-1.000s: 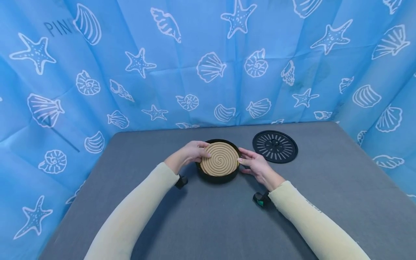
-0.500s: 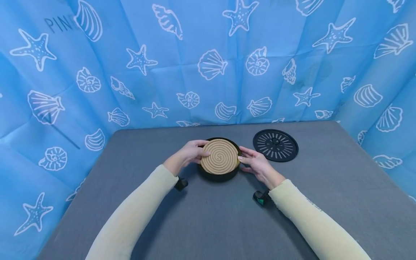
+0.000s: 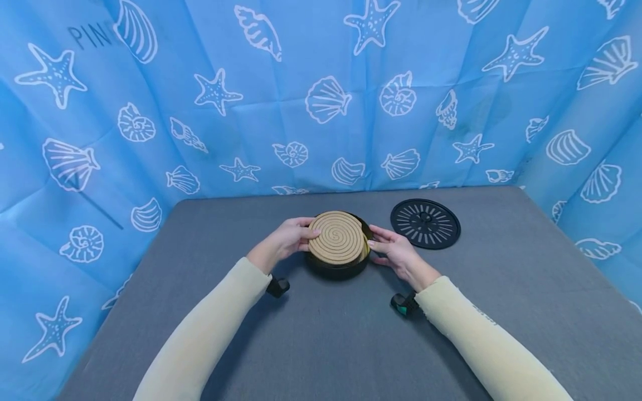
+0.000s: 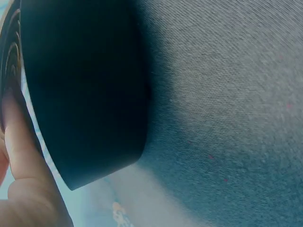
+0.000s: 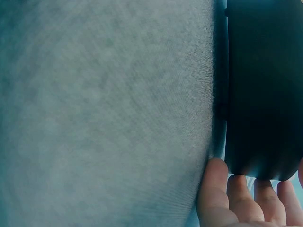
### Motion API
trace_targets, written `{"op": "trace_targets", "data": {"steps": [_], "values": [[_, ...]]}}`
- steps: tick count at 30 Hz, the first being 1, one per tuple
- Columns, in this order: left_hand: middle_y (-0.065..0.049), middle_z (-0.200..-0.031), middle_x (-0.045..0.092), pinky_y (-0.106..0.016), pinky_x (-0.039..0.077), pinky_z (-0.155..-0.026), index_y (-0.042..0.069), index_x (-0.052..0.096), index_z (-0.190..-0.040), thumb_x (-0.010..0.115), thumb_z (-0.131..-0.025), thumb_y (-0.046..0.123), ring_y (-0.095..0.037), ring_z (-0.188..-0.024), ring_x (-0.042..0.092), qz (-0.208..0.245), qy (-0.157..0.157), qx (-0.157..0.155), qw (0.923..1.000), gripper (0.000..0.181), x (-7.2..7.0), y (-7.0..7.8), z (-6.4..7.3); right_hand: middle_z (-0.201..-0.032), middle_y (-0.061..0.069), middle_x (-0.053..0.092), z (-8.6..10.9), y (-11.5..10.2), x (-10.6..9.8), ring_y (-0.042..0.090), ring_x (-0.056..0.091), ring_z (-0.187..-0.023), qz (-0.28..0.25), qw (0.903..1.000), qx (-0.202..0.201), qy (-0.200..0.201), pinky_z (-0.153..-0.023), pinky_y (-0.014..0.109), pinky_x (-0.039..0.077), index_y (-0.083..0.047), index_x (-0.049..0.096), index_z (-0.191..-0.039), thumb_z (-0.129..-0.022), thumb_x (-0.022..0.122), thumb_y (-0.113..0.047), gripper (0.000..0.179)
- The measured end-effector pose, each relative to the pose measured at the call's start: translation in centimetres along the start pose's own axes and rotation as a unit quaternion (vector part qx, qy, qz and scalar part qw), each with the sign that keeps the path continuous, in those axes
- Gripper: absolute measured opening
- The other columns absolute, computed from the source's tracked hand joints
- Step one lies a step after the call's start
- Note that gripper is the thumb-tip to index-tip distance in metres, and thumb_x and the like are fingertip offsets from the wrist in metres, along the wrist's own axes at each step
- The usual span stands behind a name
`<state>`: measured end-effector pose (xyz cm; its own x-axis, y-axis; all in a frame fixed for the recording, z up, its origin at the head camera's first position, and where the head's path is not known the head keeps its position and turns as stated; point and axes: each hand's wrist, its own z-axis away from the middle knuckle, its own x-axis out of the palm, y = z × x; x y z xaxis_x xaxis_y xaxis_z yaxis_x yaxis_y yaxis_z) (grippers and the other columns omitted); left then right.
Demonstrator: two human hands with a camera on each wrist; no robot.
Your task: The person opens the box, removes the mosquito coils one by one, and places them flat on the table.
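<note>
A tan spiral mosquito coil [image 3: 335,238] is tilted above a round black tin [image 3: 338,272] in the head view, covering most of its opening. My left hand [image 3: 287,240] pinches the coil's left edge between thumb and fingers. On the other side, my right hand [image 3: 396,254] holds the tin by its right wall, thumb at the rim. A yellowish-tan edge shows inside the tin beside the right thumb; what it belongs to is mostly hidden. In the right wrist view, fingertips [image 5: 239,182] touch the tin's dark side wall [image 5: 265,90].
A black slotted round lid [image 3: 425,224] with a small central knob lies to the right, behind my right hand. The grey cloth-covered table [image 3: 331,345] ends at a blue curtain [image 3: 281,128] printed with shells and starfish.
The coil has risen out of the tin and shifted slightly left with my left hand, uncovering the tin's right inner side. My right hand stays at the tin's wall.
</note>
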<state>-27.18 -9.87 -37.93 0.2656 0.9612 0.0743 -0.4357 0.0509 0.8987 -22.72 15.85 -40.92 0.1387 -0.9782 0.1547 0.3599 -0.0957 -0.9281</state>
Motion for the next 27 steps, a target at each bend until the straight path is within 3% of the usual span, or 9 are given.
{"op": "trace_targets", "data": {"steps": [9, 15, 27], "values": [[-0.016, -0.11, 0.068, -0.022, 0.055, -0.06, 0.005, 0.043, -0.145, 0.057, -0.097, 0.003, -0.011, -0.068, 0.067, 0.031, 0.051, 0.032, 0.9977, 0.05, -0.2, -0.2, 0.9, -0.159, 0.011, 0.022, -0.1, 0.0, 0.1, 0.029, 0.03, -0.141, -0.001, 1.0, 0.008, 0.004, -0.109, 0.054, 0.031, -0.01, 0.03, -0.153, -0.1, 0.052, -0.006, 0.058], [-0.019, -0.12, 0.063, -0.022, 0.056, -0.065, 0.004, 0.04, -0.147, 0.057, -0.097, 0.003, -0.01, -0.071, 0.067, 0.049, 0.077, 0.062, 0.9939, 0.052, -0.4, -0.6, 1.8, -0.159, 0.012, 0.021, -0.1, 0.0, 0.0, 0.03, 0.03, -0.141, 0.004, 1.0, 0.0, 0.004, -0.109, 0.055, 0.031, -0.01, 0.03, -0.153, -0.1, 0.052, -0.006, 0.058], [-0.02, -0.127, 0.059, -0.022, 0.056, -0.066, 0.007, 0.033, -0.151, 0.056, -0.098, 0.003, -0.009, -0.075, 0.069, 0.08, 0.128, 0.088, 0.9846, 0.058, -1.8, -0.9, 3.7, -0.159, 0.012, 0.021, 0.0, -0.1, 0.1, 0.029, 0.029, -0.142, 0.004, 1.0, 0.004, 0.0, -0.109, 0.054, 0.031, -0.011, 0.029, -0.153, -0.1, 0.052, -0.008, 0.057]]}}
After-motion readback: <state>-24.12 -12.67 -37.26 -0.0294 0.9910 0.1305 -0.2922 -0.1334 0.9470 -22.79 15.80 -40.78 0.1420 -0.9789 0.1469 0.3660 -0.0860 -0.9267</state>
